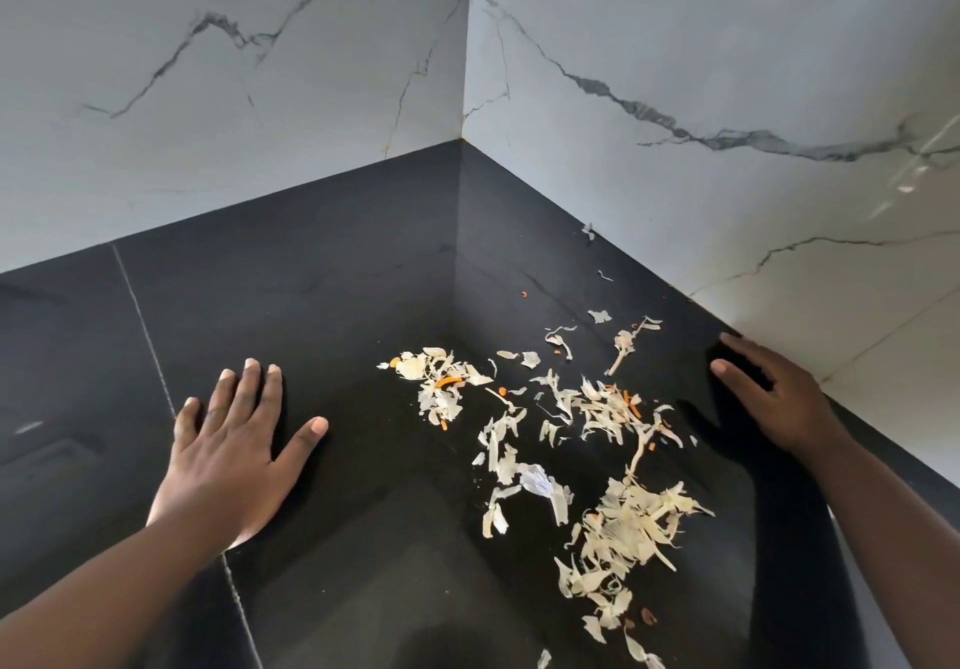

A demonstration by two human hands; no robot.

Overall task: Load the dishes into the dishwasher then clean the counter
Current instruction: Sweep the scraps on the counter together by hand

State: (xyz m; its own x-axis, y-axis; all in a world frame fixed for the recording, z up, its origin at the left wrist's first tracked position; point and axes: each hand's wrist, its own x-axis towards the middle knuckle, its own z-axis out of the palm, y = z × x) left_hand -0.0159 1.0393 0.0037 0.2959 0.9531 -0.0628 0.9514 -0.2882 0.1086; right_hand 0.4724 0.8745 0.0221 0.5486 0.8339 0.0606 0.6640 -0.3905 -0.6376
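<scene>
Fingers of the left hand (228, 440) are spread wide and straight, palm down, lying flat on the glossy black stone counter (322, 305) and holding nothing. Across from it, the right hand (774, 398) reaches toward the counter's far right edge, close to the wall, with its fingers loosely extended and slightly apart, also holding nothing; whether it touches the surface cannot be told. Between the two hands lies a scatter of pale yellow vegetable peelings and papery skins (587, 440), with a few small orange bits mixed in. The scraps trail from mid-counter down toward the near right, thickest near the right forearm. White marble-look wall panels with grey veins (234, 97) meet in a corner behind the counter.
</scene>
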